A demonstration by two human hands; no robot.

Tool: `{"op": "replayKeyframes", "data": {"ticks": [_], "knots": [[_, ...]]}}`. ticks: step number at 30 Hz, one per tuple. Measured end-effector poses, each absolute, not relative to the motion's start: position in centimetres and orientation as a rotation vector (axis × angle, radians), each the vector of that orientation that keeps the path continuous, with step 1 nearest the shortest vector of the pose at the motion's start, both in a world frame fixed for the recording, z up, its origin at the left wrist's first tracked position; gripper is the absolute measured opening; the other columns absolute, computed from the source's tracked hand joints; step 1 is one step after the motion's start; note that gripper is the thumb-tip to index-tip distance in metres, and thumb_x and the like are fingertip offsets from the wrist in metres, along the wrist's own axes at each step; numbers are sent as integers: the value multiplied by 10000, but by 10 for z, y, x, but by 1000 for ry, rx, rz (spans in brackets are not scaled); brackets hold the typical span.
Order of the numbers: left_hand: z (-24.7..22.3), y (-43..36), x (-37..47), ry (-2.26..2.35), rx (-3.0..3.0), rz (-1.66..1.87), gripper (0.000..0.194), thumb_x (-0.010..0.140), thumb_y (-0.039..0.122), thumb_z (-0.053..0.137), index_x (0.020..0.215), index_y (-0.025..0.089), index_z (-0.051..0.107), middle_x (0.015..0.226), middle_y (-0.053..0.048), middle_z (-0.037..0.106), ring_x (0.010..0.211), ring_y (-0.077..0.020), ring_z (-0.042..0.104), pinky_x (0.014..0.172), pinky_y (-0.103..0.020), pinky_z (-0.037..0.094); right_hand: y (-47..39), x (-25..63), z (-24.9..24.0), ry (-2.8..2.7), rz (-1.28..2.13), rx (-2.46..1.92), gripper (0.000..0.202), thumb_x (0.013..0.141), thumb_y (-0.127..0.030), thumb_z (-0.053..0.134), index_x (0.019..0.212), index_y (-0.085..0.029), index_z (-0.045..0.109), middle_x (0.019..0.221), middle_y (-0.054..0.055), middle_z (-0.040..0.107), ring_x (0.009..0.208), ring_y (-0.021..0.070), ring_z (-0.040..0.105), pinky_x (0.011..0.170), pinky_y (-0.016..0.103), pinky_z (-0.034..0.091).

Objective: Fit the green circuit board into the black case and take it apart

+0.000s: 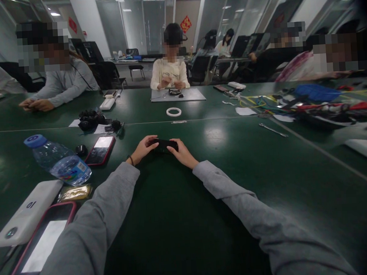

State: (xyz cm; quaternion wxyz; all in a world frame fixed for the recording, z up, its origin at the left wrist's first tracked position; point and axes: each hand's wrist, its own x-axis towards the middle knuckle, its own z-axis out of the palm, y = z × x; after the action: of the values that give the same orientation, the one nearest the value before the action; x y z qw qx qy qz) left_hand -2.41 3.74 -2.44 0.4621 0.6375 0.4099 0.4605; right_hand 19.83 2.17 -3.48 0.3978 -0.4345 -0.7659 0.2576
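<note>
A small black rectangular object (163, 144), flat and about phone-sized, is held level just over the green table (182, 220). My left hand (143, 150) grips its left end, thumb on the near face. At the other end my right hand (183, 153) closes round it in the same way. What the object is exactly is too dark to make out, and its far side is hidden. Left of my hands lie a red-edged phone (101, 151) and a small black case (81, 150).
A water bottle (60, 159), a white power bank (29, 213) and a larger phone (42, 245) lie to my left. Ahead is a white tape roll (173, 112). A wrench (273, 130) and tangled cables (262, 101) lie right. A person (170, 67) works opposite.
</note>
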Motion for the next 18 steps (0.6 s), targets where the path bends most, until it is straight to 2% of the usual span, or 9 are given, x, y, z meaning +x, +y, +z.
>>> {"op": "replayKeyframes", "data": {"ticks": [3,8,18], "knots": [[-26,39,-24,1008,1569,1155,569,730,312,680,1241,152,489,1244,-145,568,1175,-225,527,1040,-443,375,22,198,-34,-1931,654,-1085,425,891,-466,526,1201,-184,460,1133,105,515,1054,224,508,934,400,421],[-27,39,-24,1021,1577,1144,581,733,324,678,1256,158,486,1265,-146,558,1197,-235,514,1055,-458,358,21,200,-35,-1932,631,-1096,432,886,-436,550,1221,-185,444,1145,103,504,1047,223,504,910,390,435],[-24,37,-24,946,1630,1090,617,724,319,694,1284,183,472,1271,-119,565,1194,-236,526,1067,-459,362,16,197,-27,-1970,305,-1043,406,817,-293,646,1167,-203,461,1127,86,522,1038,257,486,899,428,412]]}}
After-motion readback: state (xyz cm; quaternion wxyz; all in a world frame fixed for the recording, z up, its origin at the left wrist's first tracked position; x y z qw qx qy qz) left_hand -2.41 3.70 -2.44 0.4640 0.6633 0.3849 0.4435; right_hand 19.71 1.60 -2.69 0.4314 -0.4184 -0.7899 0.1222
